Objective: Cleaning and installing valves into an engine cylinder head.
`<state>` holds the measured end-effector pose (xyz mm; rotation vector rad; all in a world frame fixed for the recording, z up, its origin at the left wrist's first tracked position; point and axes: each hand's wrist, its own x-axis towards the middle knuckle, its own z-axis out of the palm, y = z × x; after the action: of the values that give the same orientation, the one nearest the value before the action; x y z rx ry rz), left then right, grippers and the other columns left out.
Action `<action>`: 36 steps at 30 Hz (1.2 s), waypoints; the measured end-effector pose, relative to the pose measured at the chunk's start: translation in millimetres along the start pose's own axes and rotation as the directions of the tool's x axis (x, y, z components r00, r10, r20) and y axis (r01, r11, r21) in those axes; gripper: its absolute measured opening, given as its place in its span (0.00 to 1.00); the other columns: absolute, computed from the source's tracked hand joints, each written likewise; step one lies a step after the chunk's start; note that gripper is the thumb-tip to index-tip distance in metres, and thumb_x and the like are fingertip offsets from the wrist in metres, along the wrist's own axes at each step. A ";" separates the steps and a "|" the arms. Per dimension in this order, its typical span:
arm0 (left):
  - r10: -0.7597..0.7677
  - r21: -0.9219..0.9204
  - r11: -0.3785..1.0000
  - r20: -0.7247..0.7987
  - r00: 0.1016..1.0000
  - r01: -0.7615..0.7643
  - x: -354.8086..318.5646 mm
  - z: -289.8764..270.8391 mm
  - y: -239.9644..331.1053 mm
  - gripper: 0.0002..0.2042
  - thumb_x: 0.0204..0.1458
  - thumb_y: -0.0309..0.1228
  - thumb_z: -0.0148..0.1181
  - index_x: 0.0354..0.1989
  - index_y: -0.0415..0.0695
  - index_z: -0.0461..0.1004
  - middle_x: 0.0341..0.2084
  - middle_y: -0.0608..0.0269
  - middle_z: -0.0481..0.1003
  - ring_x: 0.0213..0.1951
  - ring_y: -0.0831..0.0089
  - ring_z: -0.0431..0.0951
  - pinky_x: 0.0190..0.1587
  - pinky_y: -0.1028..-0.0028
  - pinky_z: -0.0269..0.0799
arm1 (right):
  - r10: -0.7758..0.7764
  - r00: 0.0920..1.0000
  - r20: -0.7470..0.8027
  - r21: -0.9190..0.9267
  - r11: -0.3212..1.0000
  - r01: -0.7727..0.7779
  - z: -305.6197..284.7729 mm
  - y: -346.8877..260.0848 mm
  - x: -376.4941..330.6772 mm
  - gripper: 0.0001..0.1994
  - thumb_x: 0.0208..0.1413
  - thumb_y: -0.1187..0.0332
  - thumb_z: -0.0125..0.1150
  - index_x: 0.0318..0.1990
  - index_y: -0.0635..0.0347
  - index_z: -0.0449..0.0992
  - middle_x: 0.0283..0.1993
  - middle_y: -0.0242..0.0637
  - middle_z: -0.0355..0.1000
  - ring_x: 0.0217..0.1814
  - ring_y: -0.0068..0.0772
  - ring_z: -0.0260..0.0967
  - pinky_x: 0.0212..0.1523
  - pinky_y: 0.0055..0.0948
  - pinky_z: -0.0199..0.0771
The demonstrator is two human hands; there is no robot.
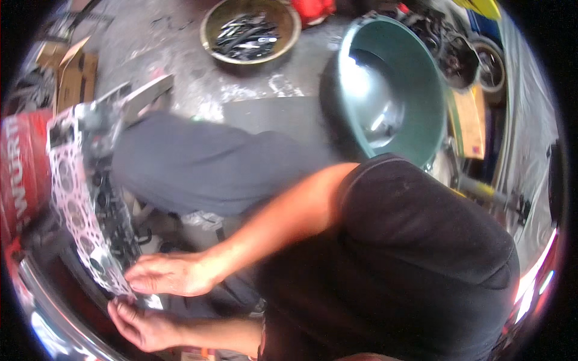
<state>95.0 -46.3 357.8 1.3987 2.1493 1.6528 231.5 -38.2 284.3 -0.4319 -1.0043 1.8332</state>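
Pale, perforated sheet metal, a gasket [75, 198] full of round holes, is seen lying along a dark engine block [111, 210] at the left of the view. Its long axis runs from the upper left, beside a red can [24, 168], down toward the lower middle, where its near end is met by both hands. The upper hand [171, 274], whose arm crosses the view from the right, is laid flat with fingers extended on that end; the lower hand [144, 328] is curled below it, seemingly pinching the edge, though the grip cannot be told for sure. The gasket appears seated over most of its length; only the near end seems left to settle. Behind, a green basin [415, 102] and a bowl [250, 30] of dark parts are set on the floor.
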 end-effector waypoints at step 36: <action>0.272 -0.055 0.959 0.453 0.849 -0.278 -57.9 51.8 3.7 0.22 0.64 0.21 0.56 0.65 0.31 0.64 0.51 0.45 0.78 0.53 0.62 0.78 0.59 0.65 0.72 | 0.221 0.141 -0.965 -0.131 0.056 -0.990 -250.0 71.0 -450.4 0.22 0.69 0.51 0.48 0.44 0.64 0.76 0.38 0.54 0.78 0.45 0.59 0.76 0.52 0.49 0.72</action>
<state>159.6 -49.2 314.5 1.9428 1.7560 1.2073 568.7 -332.5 19.7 -2.6801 -0.9579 1.3530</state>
